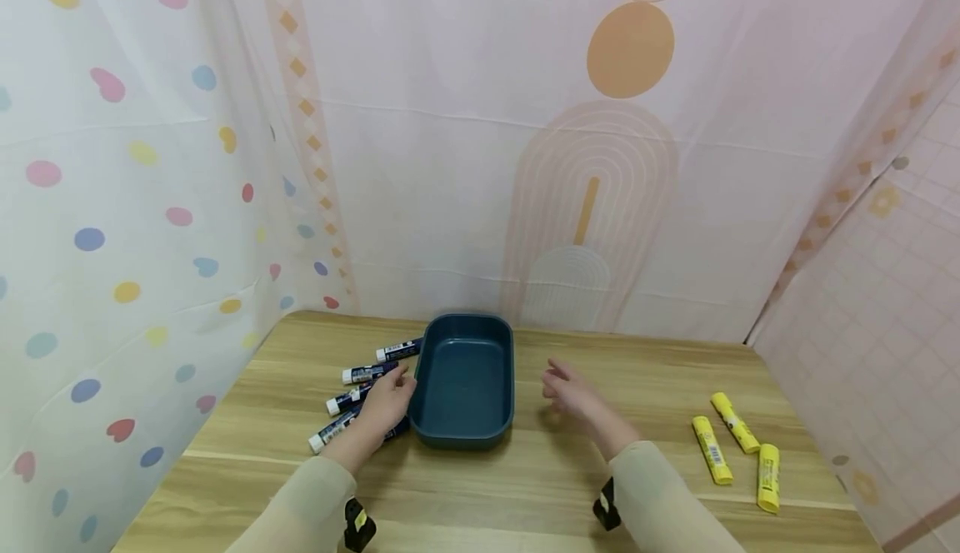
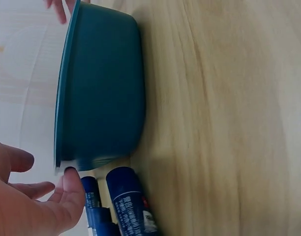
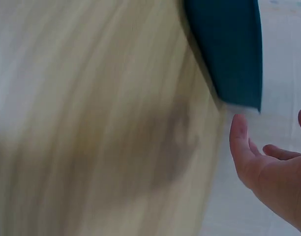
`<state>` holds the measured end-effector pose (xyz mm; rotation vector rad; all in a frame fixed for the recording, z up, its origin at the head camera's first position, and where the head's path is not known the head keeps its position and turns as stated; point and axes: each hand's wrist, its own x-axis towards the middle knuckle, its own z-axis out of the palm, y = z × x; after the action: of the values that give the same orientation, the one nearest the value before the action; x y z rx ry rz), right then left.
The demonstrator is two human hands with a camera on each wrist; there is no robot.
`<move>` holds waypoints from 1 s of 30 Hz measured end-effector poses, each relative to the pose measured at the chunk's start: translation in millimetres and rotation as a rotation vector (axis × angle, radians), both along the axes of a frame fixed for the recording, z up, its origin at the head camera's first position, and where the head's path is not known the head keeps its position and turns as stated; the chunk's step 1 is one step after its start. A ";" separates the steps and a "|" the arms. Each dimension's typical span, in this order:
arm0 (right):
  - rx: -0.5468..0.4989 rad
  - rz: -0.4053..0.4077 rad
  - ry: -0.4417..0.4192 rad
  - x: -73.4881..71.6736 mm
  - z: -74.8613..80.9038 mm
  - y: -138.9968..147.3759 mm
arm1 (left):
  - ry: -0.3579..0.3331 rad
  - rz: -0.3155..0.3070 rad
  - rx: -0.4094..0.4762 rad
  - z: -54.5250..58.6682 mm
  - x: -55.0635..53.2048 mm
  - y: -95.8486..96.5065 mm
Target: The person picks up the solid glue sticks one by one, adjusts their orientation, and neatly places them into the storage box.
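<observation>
A dark teal plastic bin (image 1: 465, 386) stands on the wooden table, and nothing lies inside it. My left hand (image 1: 389, 403) is at the bin's left side, fingers loosely bent beside its rim; in the left wrist view the fingertips (image 2: 72, 184) come right to the bin's corner. Beneath and around that hand lie several dark blue glue sticks (image 1: 343, 428) with white ends, some partly hidden by it. To the right of the bin, my right hand (image 1: 573, 395) hovers over the table with relaxed fingers, holding nothing and apart from the bin.
Three yellow glue sticks (image 1: 711, 450) lie at the table's right side. Patterned curtains (image 1: 450, 161) hang behind the table (image 1: 480, 503) and along both sides. Each sleeve has a small black device (image 1: 360, 525) at the wrist.
</observation>
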<state>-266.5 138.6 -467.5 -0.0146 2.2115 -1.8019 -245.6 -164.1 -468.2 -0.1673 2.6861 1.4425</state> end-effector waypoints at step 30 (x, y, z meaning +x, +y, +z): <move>-0.133 -0.119 -0.016 13.6 -14.1 -36.4 | 0.133 -0.007 0.040 -10.6 -1.8 22.1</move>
<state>-253.0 102.1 -481.6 0.1049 2.1184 -2.0024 -247.4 -142.0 -478.8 -0.0615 2.7549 1.5574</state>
